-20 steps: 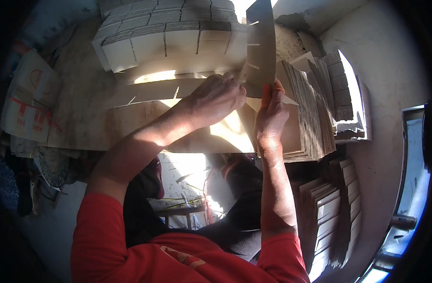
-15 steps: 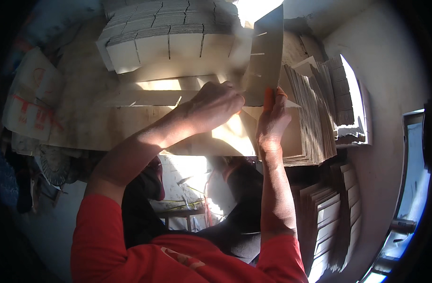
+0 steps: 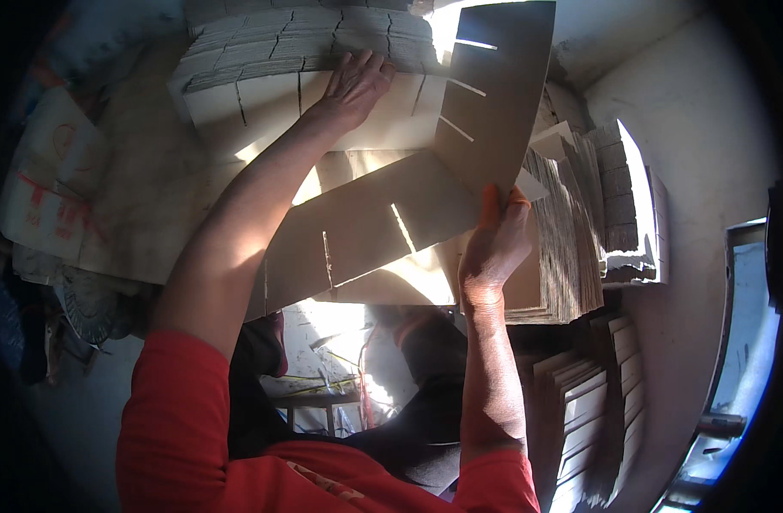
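My left hand (image 3: 357, 90) reaches to the front upper edge of a thick stack of slotted cardboard strips (image 3: 237, 98). Its fingers are stretched out and touch the stack. My right hand (image 3: 498, 235), orange covers on its thumb and a fingertip, is closed on the lower edge of a slotted cardboard strip (image 3: 502, 103) that stands up and tilts. A second slotted strip (image 3: 366, 227) runs slantwise from that one toward my left forearm, its slots facing me. The two meet near my right hand; whether they interlock I cannot tell.
A pale board table (image 3: 143, 231) lies under the work. On its right stands a pile of cardboard sheets (image 3: 571, 239); more slotted cardboard (image 3: 579, 410) stands below it. A white sack with red marks (image 3: 49, 188) is at the left. The wall (image 3: 673, 171) rises at the right.
My left hand has left the spot beside my right hand and moved up to the back stack. The upright strip has swung right, and a slanting strip now shows in front.
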Tool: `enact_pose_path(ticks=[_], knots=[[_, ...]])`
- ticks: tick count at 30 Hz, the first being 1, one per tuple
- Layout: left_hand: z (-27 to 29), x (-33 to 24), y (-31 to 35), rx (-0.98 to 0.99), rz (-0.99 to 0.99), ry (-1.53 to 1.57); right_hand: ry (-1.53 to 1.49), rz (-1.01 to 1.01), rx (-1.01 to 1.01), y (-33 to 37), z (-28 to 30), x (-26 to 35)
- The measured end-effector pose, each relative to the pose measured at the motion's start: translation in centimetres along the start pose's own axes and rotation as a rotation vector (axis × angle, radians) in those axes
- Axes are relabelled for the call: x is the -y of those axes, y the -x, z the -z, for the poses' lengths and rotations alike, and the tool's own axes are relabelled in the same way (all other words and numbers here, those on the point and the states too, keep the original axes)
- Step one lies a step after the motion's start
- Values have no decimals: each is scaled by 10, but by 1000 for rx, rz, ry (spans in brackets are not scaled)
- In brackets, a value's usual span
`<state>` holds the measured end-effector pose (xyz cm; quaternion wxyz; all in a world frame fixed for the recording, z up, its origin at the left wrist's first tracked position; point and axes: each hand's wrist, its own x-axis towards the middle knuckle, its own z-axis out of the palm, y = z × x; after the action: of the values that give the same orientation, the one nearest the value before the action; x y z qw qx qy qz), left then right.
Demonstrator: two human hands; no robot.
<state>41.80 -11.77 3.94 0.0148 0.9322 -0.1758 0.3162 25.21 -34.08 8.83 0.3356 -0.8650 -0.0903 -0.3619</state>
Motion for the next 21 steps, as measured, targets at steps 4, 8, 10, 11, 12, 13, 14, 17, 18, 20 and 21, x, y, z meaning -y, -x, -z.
enact_pose_path(ticks=[4, 8, 10, 11, 12, 13, 14, 17, 18, 20, 21], knots=[[9, -3, 3, -67, -115, 68, -3, 87, -18, -1, 2, -2], [29, -10, 10, -38, -158, 172, -15, 46, 0, 1, 2, 0], [37, -16, 14, 40, -140, 275, -25, 44, 21, 2, 3, -1], [40, -19, 16, 29, -167, 276, -43, 21, 35, 2, 3, 0], [43, -21, 18, 17, -195, 277, -60, -2, 50, 3, 3, 0], [46, -25, 20, 6, -224, 281, -74, -26, 64, 5, 3, -1], [48, -29, 22, 0, -223, 294, -103, -18, 58, 6, 1, -3], [59, -39, 27, -22, -223, 326, -110, -19, 72, 8, 0, -5], [63, -41, 28, -35, -224, 334, -58, -38, 97, 7, 2, -3], [71, -48, 30, -56, -225, 365, -16, -31, 119, 7, 3, -2], [74, -52, 31, -66, -223, 388, -26, -5, 115, 6, 3, -2]])
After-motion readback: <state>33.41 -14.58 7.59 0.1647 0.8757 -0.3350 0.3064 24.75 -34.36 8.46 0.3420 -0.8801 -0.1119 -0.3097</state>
